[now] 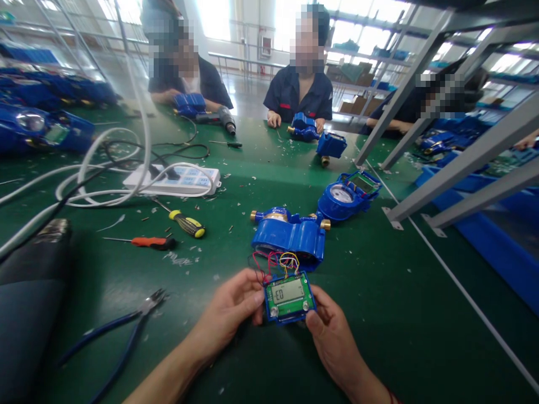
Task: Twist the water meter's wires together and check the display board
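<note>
A green circuit board with a small grey LCD screen (288,294), set in a blue frame, is held between my two hands. My left hand (240,300) grips its left edge, thumb on the near side. On the opposite edge, my right hand (332,331) has its thumb at the lower right corner. Thin red, black, yellow and white wires (290,259) run from the board's top to a blue water meter (288,233) with brass ends, lying just beyond it. Farther right rests another blue meter (347,196), its round dial and board facing up.
On the left lie cutting pliers (141,314), an orange screwdriver (151,242), a yellow-black screwdriver (187,223) and a white power strip (185,179) with looped cables. Grey metal legs (446,174) and a blue bin (484,241) stand at right. Co-workers (301,95) sit across the green table (400,325).
</note>
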A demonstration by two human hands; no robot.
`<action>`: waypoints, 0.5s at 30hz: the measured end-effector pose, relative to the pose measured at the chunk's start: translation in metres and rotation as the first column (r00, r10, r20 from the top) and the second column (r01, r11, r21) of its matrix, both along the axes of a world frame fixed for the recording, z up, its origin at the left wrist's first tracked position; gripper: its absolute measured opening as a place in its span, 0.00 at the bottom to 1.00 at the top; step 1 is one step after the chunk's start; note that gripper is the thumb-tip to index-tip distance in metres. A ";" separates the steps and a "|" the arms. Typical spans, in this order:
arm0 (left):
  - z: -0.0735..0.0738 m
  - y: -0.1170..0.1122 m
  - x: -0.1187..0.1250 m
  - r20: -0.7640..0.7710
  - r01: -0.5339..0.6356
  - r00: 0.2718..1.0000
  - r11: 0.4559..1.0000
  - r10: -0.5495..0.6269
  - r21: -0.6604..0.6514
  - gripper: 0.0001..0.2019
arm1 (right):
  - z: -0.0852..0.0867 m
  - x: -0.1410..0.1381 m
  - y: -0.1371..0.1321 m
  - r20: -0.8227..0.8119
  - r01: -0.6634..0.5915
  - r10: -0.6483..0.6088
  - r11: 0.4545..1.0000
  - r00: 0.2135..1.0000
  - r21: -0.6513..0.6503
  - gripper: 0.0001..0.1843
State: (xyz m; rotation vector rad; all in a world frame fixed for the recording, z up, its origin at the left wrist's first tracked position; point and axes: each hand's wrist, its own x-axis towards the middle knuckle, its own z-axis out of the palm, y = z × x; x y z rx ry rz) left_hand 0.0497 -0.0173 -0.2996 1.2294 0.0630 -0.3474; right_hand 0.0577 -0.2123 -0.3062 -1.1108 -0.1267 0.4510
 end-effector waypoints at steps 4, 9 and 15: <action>0.000 -0.001 -0.002 -0.021 0.050 0.999 0.999 -0.050 0.000 0.13 | 0.007 0.001 -0.002 0.043 0.038 -0.033 0.993 0.999 -0.114 0.22; 0.001 -0.004 -0.002 -0.017 0.076 0.997 0.997 -0.076 -0.010 0.14 | 0.009 0.000 -0.004 0.110 0.056 -0.033 0.975 0.993 -0.213 0.23; -0.001 -0.006 -0.001 0.007 0.080 0.997 0.997 -0.080 -0.002 0.12 | 0.008 -0.002 -0.003 0.152 0.042 -0.005 0.969 0.988 -0.244 0.21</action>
